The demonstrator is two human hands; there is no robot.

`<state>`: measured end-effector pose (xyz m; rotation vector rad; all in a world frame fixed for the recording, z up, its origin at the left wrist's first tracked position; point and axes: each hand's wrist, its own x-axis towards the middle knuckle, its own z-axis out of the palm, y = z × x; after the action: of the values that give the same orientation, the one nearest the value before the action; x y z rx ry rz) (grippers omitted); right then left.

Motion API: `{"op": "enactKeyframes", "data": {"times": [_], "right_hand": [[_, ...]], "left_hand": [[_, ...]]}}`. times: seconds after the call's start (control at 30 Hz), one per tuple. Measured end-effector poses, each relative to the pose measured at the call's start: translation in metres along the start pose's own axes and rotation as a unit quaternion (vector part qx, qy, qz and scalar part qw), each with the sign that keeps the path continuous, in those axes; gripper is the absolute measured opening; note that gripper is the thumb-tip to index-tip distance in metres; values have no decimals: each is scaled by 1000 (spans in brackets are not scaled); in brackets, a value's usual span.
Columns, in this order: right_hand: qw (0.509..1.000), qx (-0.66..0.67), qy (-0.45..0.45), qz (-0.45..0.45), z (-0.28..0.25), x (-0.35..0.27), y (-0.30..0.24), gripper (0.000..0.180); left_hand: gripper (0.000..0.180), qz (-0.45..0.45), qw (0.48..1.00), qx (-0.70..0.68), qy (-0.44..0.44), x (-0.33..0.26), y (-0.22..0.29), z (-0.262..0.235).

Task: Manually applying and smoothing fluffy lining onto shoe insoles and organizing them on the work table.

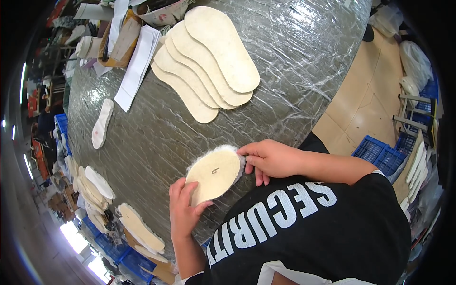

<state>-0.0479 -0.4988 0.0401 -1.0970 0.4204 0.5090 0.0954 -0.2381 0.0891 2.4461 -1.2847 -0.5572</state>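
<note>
A cream oval insole (214, 175) with white fleece fringing its edge is between my hands, over the near side of the table. It bears a small dark mark in its middle. My left hand (185, 206) grips the lower left end, thumb and fingers closed on the rim. At the upper right end, my right hand (273, 159) pinches the fluffy edge between thumb and forefinger, its other fingers curled below. The underside of the insole is hidden. Farther off lies a fanned stack of large cream insoles (218, 50), several overlapping.
The dark table (294, 85) is covered in wrinkled clear film. A narrow white insole (102, 123) lies at the left, near white papers (137, 69) and a brown container (126, 42). More insoles (140, 228) line the left edge. Blue crates (377, 154) stand on the floor at right.
</note>
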Motion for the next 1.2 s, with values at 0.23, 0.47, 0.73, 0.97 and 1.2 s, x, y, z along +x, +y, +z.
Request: {"op": "enactKeyframes", "data": {"times": [0.23,0.47,0.73,0.97,1.2], "right_hand": [[1000,-2,-9,12,-1,0,-2,41],[1000,-8,-6,-9,1,-4,-4,43],[749,-510,169,-389,8,5,-16,91],[747,-583,56,-316,9,24,-24,99],[698,-624,56,-347,1,20,-18,90]], "left_hand": [[65,-6,1000,5,-10,5,3,0],[61,-12,1000,-6,6,6,11,1],[65,-9,999,-5,33,13,30,15],[91,-1,998,-68,9,9,32,0],[48,-231,948,-206,-78,-14,9,-15]]}}
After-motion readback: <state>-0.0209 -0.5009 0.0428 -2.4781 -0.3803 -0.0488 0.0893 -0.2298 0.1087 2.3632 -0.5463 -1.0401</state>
